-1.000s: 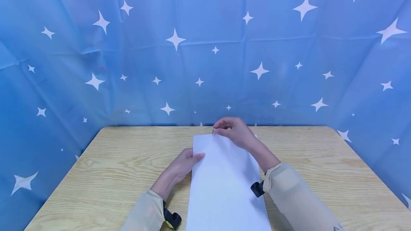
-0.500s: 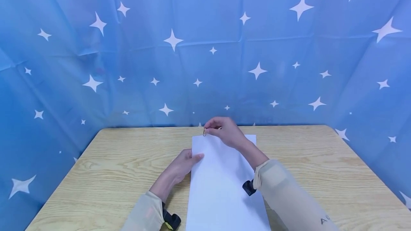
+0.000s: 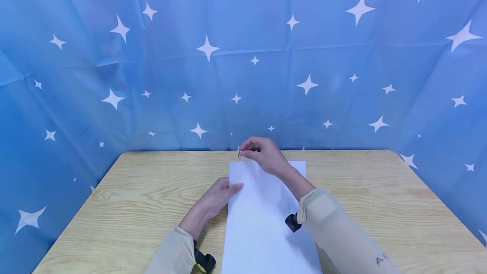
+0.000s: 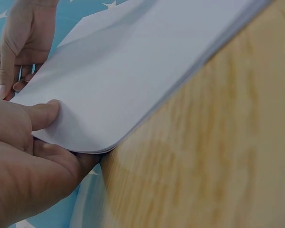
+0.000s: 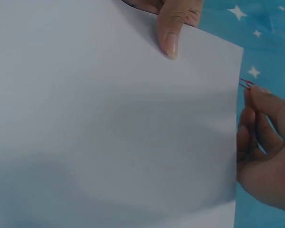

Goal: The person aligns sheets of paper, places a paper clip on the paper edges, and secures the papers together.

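- Now the right hand (image 3: 266, 155) had slid leftward, bringing the paper clip (image 3: 239, 154) nearer the left corner of the paper stack (image 3: 270, 219)!
- It pinched the paper clip close to the far edge of the table (image 3: 133, 193); touching the paper stack or just off it, impossible to tell.
- Left hand (image 3: 218, 193) steady, clamped on the paper stack's left side; apparently, nothing was fastened yet.

Head view bright; wrist views dim; paper (image 5: 133, 128) softly shadowed.
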Available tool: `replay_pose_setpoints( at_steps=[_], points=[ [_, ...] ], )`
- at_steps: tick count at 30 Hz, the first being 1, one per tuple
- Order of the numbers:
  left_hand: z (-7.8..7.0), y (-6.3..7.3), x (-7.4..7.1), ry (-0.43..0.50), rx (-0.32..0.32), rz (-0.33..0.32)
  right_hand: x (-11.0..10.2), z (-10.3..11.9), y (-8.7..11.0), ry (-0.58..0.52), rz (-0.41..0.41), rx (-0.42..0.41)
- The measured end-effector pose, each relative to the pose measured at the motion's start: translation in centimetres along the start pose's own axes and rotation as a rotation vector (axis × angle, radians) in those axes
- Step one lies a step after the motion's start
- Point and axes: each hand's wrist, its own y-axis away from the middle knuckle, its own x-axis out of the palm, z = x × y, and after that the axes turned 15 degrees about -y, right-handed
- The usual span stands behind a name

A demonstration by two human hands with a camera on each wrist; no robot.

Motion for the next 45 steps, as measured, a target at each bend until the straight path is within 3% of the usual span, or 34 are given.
replay_pose_setpoints(
  at_steps=[8,22,45],
  points=[
    [-0.01,0.04,-0.05,0.000,0.003,0.010,0.13,-0.25,0.03,0.015,0.027,0.022],
    [0.02,0.08,-0.23,0.008,0.011,0.014,0.09,-0.11,0.05,0.042,0.122,-0.013],
    [-0.01,-0.01,-0.21,0.020,0.016,0.025,-0.53,-0.70,-0.10,-0.026,0.172,-0.032]
  ],
)
